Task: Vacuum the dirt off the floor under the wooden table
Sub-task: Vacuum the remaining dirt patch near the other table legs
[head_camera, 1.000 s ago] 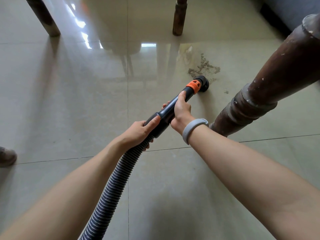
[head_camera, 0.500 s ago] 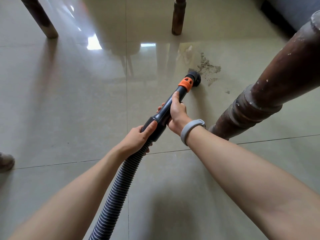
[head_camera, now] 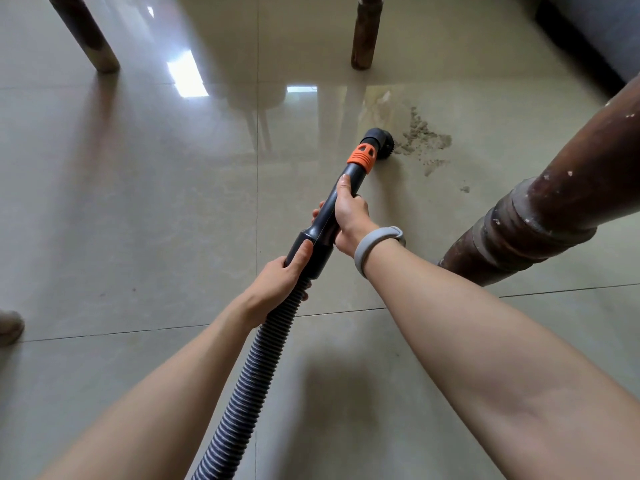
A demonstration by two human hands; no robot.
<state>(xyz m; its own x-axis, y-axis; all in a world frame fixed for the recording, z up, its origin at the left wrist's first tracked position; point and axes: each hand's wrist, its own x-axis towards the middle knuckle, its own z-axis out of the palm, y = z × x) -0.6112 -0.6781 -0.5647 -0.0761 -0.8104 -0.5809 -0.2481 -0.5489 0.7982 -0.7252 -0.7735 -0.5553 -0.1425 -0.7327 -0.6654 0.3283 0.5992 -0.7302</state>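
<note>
A black vacuum wand (head_camera: 334,206) with an orange collar (head_camera: 363,156) ends in a round black brush head (head_camera: 379,142) resting on the glossy tiled floor (head_camera: 138,202). The brush head touches the left edge of a grey dirt patch (head_camera: 424,138); smaller specks lie below it. My right hand (head_camera: 349,216) grips the wand just below the collar, a grey band on its wrist. My left hand (head_camera: 282,275) grips the cuff where the ribbed grey hose (head_camera: 249,386) joins the wand.
A thick dark wooden table leg (head_camera: 540,216) stands close at the right of my right arm. Two more table legs stand at the back left (head_camera: 88,39) and back centre (head_camera: 365,36). A shoe tip (head_camera: 10,325) shows at the left edge. A dark wall base (head_camera: 581,46) runs at the top right.
The brush head has slid up and left, from the lower side of the dirt patch to its left edge. Part of the dirt below the patch is gone. Both hands moved with the wand.
</note>
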